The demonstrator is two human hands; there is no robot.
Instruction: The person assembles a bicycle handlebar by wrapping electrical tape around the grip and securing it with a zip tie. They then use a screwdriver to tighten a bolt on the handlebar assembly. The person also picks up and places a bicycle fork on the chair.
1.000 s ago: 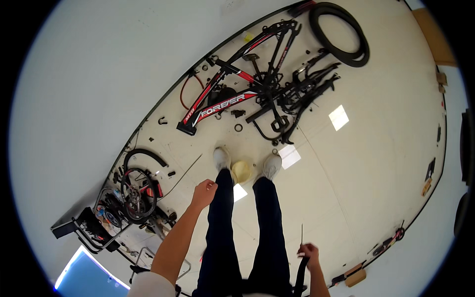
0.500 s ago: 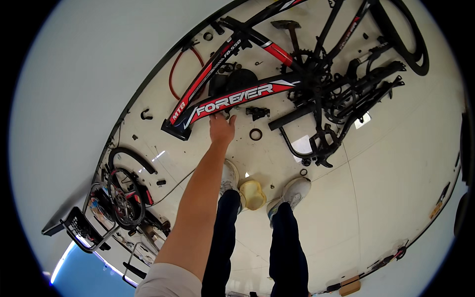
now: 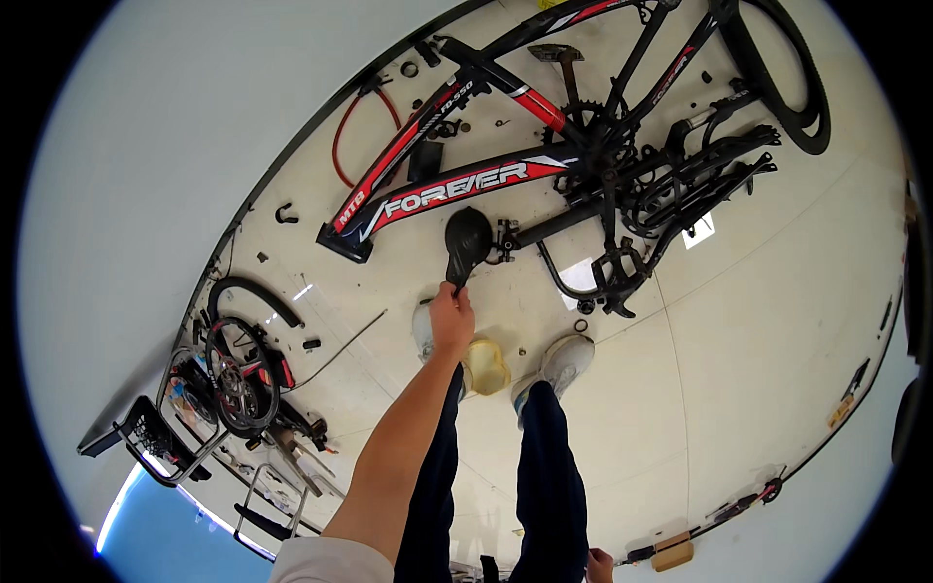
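Note:
A black bicycle saddle [image 3: 468,236] hangs from my left hand [image 3: 452,321], whose fingers pinch its narrow nose. Its wide end points away from me, just below the red and black bicycle frame [image 3: 505,175] lying on the floor. Right beside the saddle is a small black metal bike part [image 3: 505,241]. At the lower edge, to the right of my legs, part of my right hand [image 3: 600,565] shows, and its fingers are mostly cut off. A pale yellow bowl [image 3: 489,374] stands between my shoes.
Forks and stays [image 3: 671,194] lie piled at the frame's right, near a tyre [image 3: 812,117]. A red cable [image 3: 337,146] curls behind the frame. To the left are a wheel [image 3: 243,374], a curved black mudguard [image 3: 258,291] and a chair [image 3: 160,442]. Small parts dot the floor.
My left hand has drawn the saddle out from behind the frame tube and toward me. My right hand has come into view at the lower edge. The black ring near the hand no longer shows.

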